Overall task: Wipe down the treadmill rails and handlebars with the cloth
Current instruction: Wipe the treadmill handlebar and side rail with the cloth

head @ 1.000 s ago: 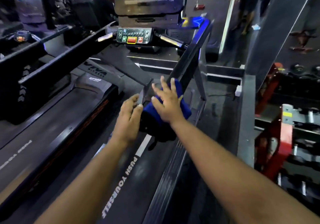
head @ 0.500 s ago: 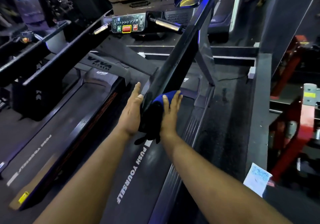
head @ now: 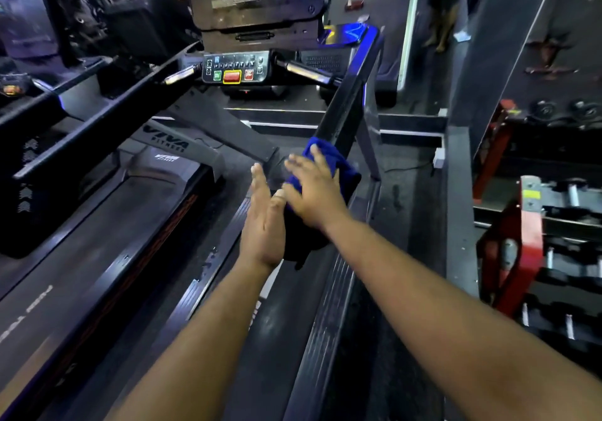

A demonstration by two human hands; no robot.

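A blue cloth (head: 342, 168) is draped over the near end of the treadmill's right handrail (head: 347, 101), a black bar that slopes up toward the console. My right hand (head: 314, 192) presses flat on the cloth from the outer side, fingers straight and spread. My left hand (head: 264, 218) lies flat against the inner side of the same rail end, fingers straight, touching the cloth's lower edge. The left handrail (head: 107, 121) runs up on the other side of the belt.
The console (head: 236, 68) with a red stop button and two short metal grips sits ahead. The belt (head: 277, 339) is below my arms. A second treadmill stands to the left. A red dumbbell rack (head: 534, 225) is at the right, and a person's legs show at the far back.
Both hands and the cloth have slid a little up the right rail from its very end. My right hand has turned from the side onto the top of the cloth.
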